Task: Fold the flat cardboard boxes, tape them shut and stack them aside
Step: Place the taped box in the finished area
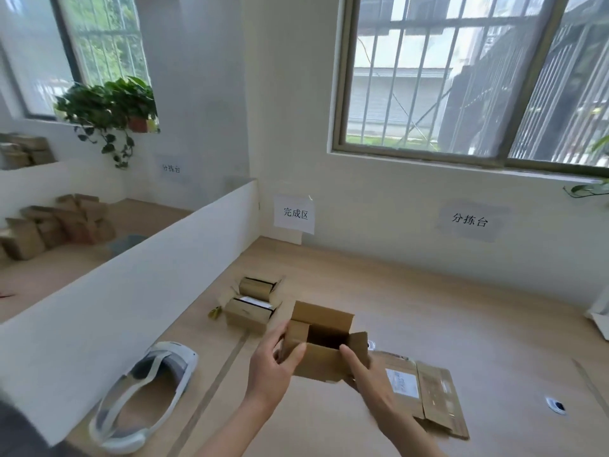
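Both hands hold one small cardboard box (324, 344) above the middle of the desk (461, 324). The left hand (273, 361) grasps its left end, the right hand (365, 371) its front wall. Its opening faces up, flaps raised; its long axis runs left to right. Flat cardboard boxes (428, 390) lie just to the right.

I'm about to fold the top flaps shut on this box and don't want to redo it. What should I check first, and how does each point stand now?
1. Box held by both hands: ok. The left hand grips its left end, the right hand its front right corner.
2. Box opened into shape: ok, the walls stand up and the inside is open.
3. Top flaps free to fold: ok, the rear and side flaps stand up.
4. Bottom closed and taped: cannot tell, it faces away.
5. Tape within reach: cannot tell, no roll clearly shows on the desk.
6. Space beside the two folded boxes: ok, bare desk lies to their right.
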`<state>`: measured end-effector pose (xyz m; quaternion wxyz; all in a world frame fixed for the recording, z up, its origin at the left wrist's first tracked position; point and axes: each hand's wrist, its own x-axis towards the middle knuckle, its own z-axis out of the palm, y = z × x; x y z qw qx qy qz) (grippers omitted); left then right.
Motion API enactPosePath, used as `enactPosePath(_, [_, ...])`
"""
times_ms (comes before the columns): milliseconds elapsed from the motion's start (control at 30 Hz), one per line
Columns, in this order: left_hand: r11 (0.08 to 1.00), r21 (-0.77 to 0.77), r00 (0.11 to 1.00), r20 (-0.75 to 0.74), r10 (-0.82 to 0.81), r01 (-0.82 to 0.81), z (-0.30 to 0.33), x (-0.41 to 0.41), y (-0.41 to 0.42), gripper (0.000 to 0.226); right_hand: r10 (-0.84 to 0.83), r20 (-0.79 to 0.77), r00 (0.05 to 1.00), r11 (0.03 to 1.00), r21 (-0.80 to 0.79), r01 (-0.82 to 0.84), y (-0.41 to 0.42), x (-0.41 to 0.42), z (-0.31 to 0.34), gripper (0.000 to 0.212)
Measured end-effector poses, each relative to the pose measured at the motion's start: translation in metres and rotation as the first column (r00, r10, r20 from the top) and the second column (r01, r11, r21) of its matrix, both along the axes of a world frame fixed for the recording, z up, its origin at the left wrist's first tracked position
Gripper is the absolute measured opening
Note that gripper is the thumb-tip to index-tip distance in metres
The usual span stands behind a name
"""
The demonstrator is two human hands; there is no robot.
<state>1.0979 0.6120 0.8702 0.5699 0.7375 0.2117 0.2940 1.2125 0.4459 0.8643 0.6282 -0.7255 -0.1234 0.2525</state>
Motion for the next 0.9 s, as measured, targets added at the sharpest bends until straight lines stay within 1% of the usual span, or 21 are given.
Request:
enactPosePath(167, [1.000,-0.008,0.997,-0.072,0.030,-0.030,-0.022,-0.002,0.059,0.046,0.036,-0.036,0.999,0.999,-0.007,-0.036,0.059,0.001,-0.014,0.013])
enactPosePath(300, [0.999,0.012,0.988,-0.146,0.044,-0.043,-0.047,0.012,0.109,0.041,0.053,-0.068,0.996,0.998,-0.017,-0.054,0.110,0.017,-0.041,0.017])
enactPosePath(467, [0.998,-0.005,0.959,-0.277,0.065,-0.069,-0.088,0.044,0.172,0.065,0.043,-0.139,0.989,0.998,-0.036,-0.048,0.173,0.047,-0.090,0.032])
enactPosePath(600, [0.997,-0.052,0.934,-0.354,0.040,-0.063,-0.122,0.066,0.214,0.069,0.045,-0.135,0.990,0.998,-0.037,-0.050,0.216,0.069,-0.127,0.031])
enactPosePath(767, [0.992,-0.078,0.901,-0.430,0.054,-0.097,-0.154,0.080,0.262,0.072,0.127,-0.095,0.987,0.988,-0.076,-0.135,0.262,0.082,-0.156,0.040])
enactPosePath(900, [0.991,-0.066,0.874,-0.480,0.072,-0.118,-0.177,0.086,0.297,0.072,0.145,-0.100,0.984,0.981,-0.116,-0.157,0.295,0.086,-0.179,0.050])
